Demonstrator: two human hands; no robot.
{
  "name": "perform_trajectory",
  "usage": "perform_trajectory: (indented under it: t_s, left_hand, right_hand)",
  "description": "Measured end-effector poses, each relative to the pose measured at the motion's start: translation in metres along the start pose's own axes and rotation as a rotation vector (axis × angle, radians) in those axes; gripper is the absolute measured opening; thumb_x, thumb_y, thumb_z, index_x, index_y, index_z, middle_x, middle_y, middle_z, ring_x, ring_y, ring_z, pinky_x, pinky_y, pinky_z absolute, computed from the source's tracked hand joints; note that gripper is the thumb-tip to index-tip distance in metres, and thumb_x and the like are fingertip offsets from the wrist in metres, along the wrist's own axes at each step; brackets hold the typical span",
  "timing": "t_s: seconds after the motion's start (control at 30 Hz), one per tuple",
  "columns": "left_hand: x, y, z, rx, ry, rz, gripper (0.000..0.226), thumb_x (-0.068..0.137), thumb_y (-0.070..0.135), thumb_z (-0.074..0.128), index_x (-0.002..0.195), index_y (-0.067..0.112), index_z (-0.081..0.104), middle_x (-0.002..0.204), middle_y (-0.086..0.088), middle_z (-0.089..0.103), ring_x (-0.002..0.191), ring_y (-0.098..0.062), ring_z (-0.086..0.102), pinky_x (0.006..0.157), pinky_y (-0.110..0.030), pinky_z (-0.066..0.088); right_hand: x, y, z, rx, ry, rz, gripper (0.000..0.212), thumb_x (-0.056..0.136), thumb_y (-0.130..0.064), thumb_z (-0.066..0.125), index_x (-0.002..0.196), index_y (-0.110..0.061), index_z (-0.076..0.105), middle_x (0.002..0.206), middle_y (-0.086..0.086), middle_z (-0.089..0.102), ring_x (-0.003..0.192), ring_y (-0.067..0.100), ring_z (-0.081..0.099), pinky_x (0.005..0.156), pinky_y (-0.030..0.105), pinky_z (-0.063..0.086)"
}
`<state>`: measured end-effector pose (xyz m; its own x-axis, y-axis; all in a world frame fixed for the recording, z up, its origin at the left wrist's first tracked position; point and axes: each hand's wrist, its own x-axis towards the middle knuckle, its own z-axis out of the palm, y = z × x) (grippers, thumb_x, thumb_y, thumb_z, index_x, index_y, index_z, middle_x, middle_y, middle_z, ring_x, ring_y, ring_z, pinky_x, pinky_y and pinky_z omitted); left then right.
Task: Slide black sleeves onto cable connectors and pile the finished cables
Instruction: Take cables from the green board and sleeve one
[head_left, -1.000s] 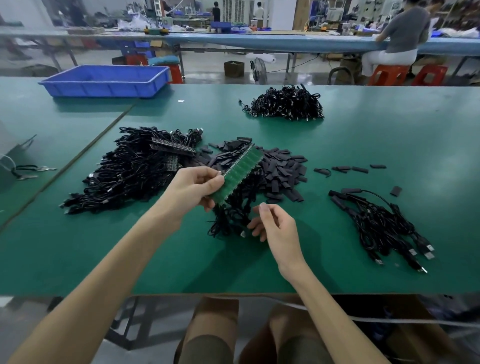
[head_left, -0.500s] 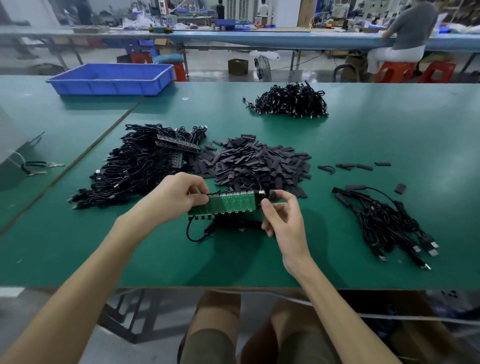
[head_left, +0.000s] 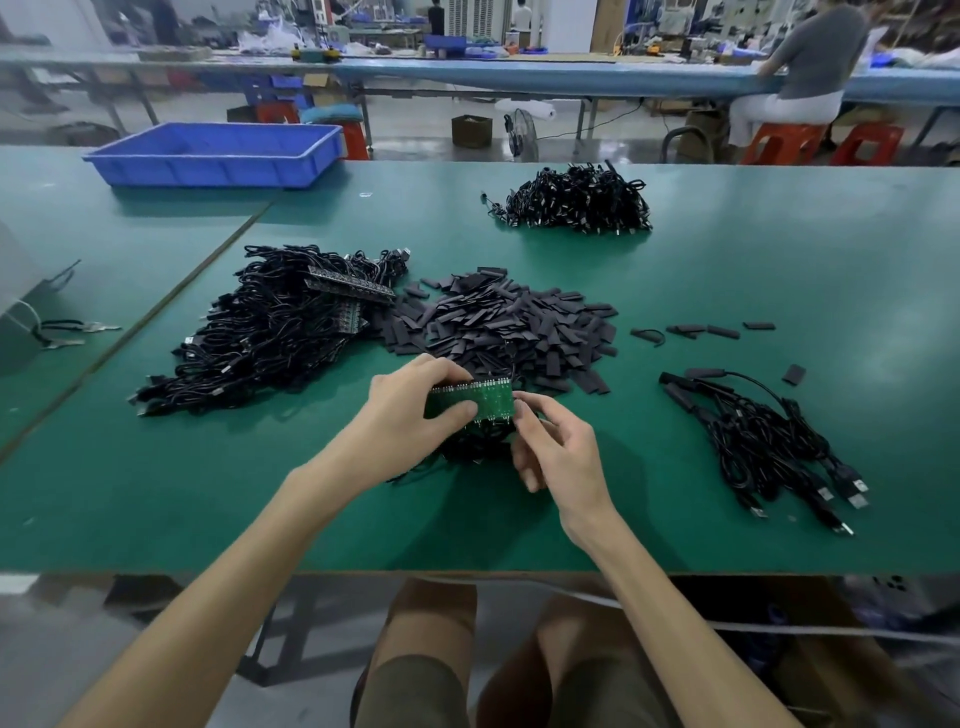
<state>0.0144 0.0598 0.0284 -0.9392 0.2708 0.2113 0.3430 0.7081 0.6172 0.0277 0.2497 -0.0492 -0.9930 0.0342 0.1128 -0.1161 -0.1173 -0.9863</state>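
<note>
Left hand (head_left: 410, 410) grips the green board (head_left: 488, 397) (print too small to read), right hand (head_left: 558, 452) pinches its right end. Black sleeves (head_left: 509, 322) are heaped just beyond, with a cable pile (head_left: 769, 447) at near right.

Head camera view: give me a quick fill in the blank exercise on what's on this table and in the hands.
The left hand and right hand hold a ____ board.
The tray at far left is ____.
The sleeve pile lies to the ____ of the biggest cable heap.
Missing words: green; blue; right.
</note>
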Motion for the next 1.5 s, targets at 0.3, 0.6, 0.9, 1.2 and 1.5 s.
perform_trajectory:
  t_s: [0.3,0.6,0.9,1.2,1.5]
  left_hand:
    - [0.003,0.008,0.01,0.008,0.034,-0.025,0.01,0.091,0.04,0.071,0.099,0.038,0.065,0.095,0.021,0.066,0.098,0.001,0.055,0.079,-0.025,0.016]
    - [0.002,0.005,0.014,0.022,0.022,-0.058,0.019,0.091,0.03,0.07,0.085,0.045,0.06,0.085,0.025,0.067,0.091,0.015,0.053,0.075,-0.024,0.014]
    - [0.0,0.003,0.015,0.018,0.037,-0.088,0.019,0.091,0.03,0.07,0.081,0.044,0.061,0.082,0.021,0.068,0.094,0.004,0.056,0.075,-0.026,0.014]
    - [-0.002,0.003,0.022,0.032,0.069,-0.103,0.025,0.089,0.027,0.071,0.076,0.044,0.058,0.081,0.022,0.067,0.094,0.003,0.058,0.078,-0.029,0.016]
    - [-0.006,0.003,0.034,0.121,0.099,-0.149,0.01,0.091,0.031,0.069,0.088,0.038,0.063,0.09,0.017,0.067,0.101,-0.008,0.057,0.081,-0.029,0.014]
  right_hand:
    - [0.0,-0.003,0.003,0.056,-0.005,0.055,0.017,0.1,-0.024,0.069,0.101,-0.036,0.081,0.058,0.002,0.049,0.046,0.01,0.037,0.04,0.018,0.027]
    - [-0.001,-0.003,0.0,-0.003,-0.034,0.002,0.006,0.097,-0.026,0.073,0.103,-0.027,0.073,0.052,0.001,0.041,0.046,0.014,0.031,0.039,0.018,0.024]
    - [-0.002,0.003,0.003,-0.303,0.047,-0.221,0.017,0.092,-0.027,0.078,0.106,-0.037,0.076,0.057,-0.017,0.049,0.054,0.006,0.037,0.054,0.017,0.031]
    - [-0.005,0.01,0.009,-0.318,0.001,-0.266,0.022,0.098,-0.017,0.07,0.116,-0.03,0.069,0.084,-0.01,0.076,0.075,0.009,0.077,0.068,0.029,0.062]
    - [-0.007,0.007,0.009,-0.329,-0.032,-0.201,0.023,0.096,-0.013,0.073,0.105,-0.034,0.069,0.076,-0.006,0.076,0.068,0.012,0.076,0.059,0.022,0.053]
